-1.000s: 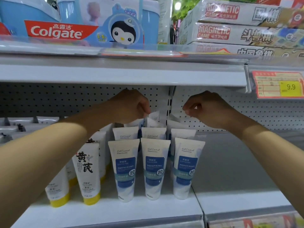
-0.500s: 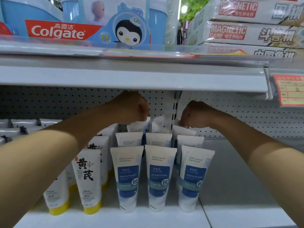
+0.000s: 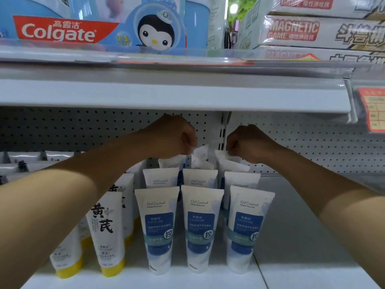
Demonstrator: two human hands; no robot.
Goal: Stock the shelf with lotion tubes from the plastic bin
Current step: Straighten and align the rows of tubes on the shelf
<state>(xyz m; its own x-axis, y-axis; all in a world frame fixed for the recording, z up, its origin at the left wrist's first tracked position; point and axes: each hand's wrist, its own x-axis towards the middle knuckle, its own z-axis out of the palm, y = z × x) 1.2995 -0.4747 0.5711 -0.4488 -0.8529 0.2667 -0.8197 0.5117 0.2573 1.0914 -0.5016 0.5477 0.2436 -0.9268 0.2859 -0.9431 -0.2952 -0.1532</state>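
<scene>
Lotion tubes [image 3: 201, 228]: white with blue labels, standing cap-down in three files from the shelf's front edge back toward the pegboard; likely light, soft-walled, a little slick; they look easy to topple in a row
Where to hold: judged best at the flat crimped top edge, or mid-body with a light pinch; squeezing hard would dent the wall
Left hand [image 3: 173, 136]: fingers curled over the rear of the left file, seemingly pinching a tube top; the grip itself is hidden
Right hand [image 3: 248, 142]: fingers curled, pinching the crimped top of a rear tube [image 3: 224, 156] in the right file
Shelf [image 3: 302, 274]: smooth white metal; bare to the right of the files
Neighbours: yellow-capped tubes [image 3: 106, 232] just beside, to the left
Room: low headroom under the upper shelf [image 3: 166, 94]; plastic bin not in view
</scene>
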